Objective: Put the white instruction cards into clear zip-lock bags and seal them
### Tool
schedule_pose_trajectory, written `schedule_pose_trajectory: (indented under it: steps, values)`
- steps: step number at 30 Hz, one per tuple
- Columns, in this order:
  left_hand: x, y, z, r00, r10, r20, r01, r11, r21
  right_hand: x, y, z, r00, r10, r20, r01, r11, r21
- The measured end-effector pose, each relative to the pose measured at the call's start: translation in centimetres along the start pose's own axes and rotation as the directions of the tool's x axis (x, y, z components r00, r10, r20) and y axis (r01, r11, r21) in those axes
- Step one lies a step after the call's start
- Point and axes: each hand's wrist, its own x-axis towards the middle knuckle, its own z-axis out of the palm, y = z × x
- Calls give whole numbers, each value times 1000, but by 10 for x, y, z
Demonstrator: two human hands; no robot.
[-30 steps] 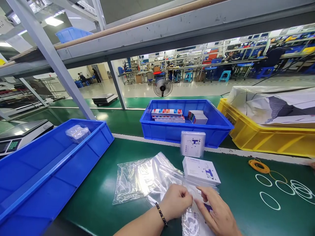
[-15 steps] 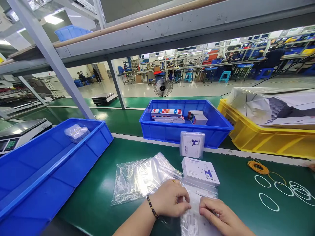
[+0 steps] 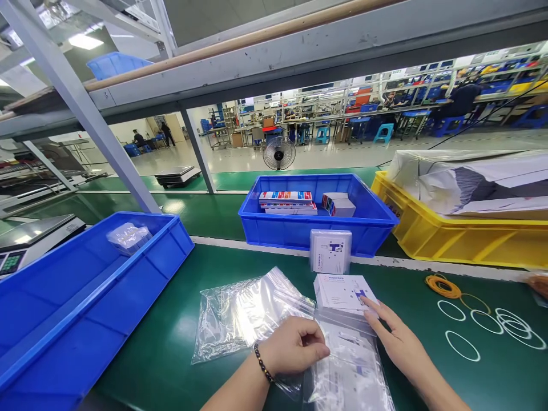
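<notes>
My left hand [image 3: 295,344], with a beaded bracelet on its wrist, has thumb and fingers pinched at the edge of a clear plastic bag [image 3: 349,371]. Printed white cards show through this bag, which lies in front of me. My right hand [image 3: 396,339] reaches over a stack of white printed cards [image 3: 342,290]; its stretched fingertips touch the right edge of the top card. Clear zip bags [image 3: 246,314] lie in a loose pile left of the cards. Behind the stack, a bagged set of cards [image 3: 330,251] leans upright against a blue bin [image 3: 278,228].
At left, a long blue bin [image 3: 128,297] holds a few bagged packs [image 3: 128,237]. A yellow bin [image 3: 462,245] with wrapped sheets stands at right. White rings [image 3: 462,345] and orange rubber bands [image 3: 443,286] lie at the right. A scale [image 3: 36,242] stands at far left.
My right hand has left the bag and moved up to the card stack, its fingers now extended. My left hand stays at the bag's edge, and more of the bagged cards shows.
</notes>
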Motion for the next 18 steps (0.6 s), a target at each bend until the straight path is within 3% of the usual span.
schedule_pose_trajectory:
  steps: [2,5,8,12,15,18]
  values:
    - [0,1,1,999,-34,11,34,999,5,1,-6,-5,991,135,10,-135,984,116]
    - [1,0,2,999,-37,36,37,999,26,-2,-23,-16,939,345,-6,-327,896,302]
    - [3,-3,4,998,-25,61,22,999,50,-7,-37,-22,885,464,-43,-365,747,556]
    - [4,-6,8,997,7,73,-11,999,54,-12,-44,-23,846,534,-11,-342,558,756]
    - [5,-7,10,997,43,60,-43,999,-2,-12,-48,-24,853,516,80,-379,506,774]
    - [6,-7,10,999,38,34,-36,996,-76,-12,-51,-27,882,453,127,-380,526,761]
